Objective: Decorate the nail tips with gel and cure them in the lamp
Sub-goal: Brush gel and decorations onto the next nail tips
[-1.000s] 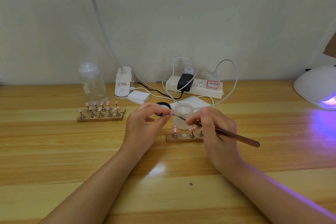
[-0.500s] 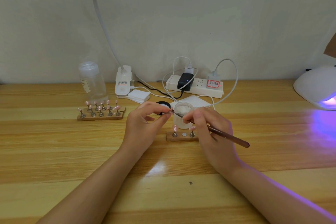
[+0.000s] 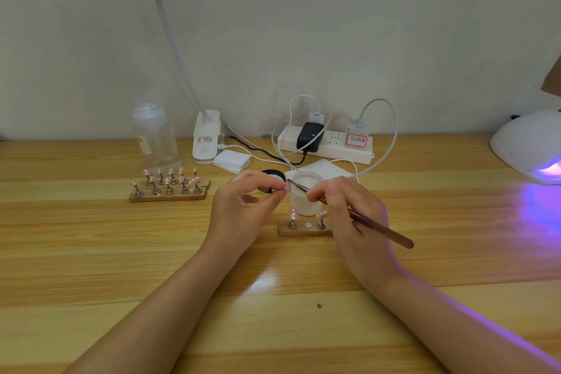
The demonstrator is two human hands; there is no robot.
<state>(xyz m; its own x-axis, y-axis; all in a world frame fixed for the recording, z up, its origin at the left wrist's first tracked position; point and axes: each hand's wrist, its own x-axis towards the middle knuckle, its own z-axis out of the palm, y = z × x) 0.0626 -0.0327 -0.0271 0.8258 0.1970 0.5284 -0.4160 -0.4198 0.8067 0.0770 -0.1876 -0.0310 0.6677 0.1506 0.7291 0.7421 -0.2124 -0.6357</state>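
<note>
- The left hand point(image 3: 243, 206) has its grip narrowed to a pinch on one pink nail tip point(image 3: 287, 186) on its small stand, lifted clear of the bench point(image 3: 91, 267).
- The right hand point(image 3: 352, 222) has its grip closed round a brown brush point(image 3: 379, 228), held like a pen; the brush point meets the nail tip just right of the left grip, above the frosted jar point(image 3: 306, 197).
- Judged from this, decorating is under way: this tip is being painted and is not yet cured.
- Just below the grips lies a near holder point(image 3: 303, 229): two pink tips stand on it, with one bare magnet spot between them, likely the held tip's place. Its right end is hidden by the right hand.
- Well left of the grips, a far holder point(image 3: 168, 196) carries about ten pink tips in two rows; whether they are finished is too small to tell.
- Far right of the grips, one curing lamp point(image 3: 528, 149) glows violet; what lies inside is not visible.
- One black-rimmed gel pot point(image 3: 273, 174) sits just behind the left grip.
</note>
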